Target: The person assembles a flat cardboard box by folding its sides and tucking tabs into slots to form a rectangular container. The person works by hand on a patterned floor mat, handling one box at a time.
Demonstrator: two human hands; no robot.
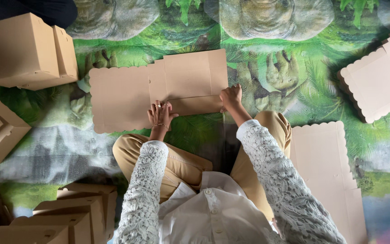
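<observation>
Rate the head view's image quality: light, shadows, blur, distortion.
Head view: soft, even light with no glare; faint shadows under the flat cardboard sheet and the folded box. Left hand and right hand are sharp; the frame edges look slightly stretched by the wide lens.

flat box blank [127, 97]: matt brown cardboard | sleeves [143, 190]: white lace | floor mat [321, 97]: smooth printed sheet

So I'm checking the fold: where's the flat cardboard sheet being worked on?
In the head view the flat cardboard sheet lies centre on the printed mat, before the knees, under the left hand and right hand.
</observation>
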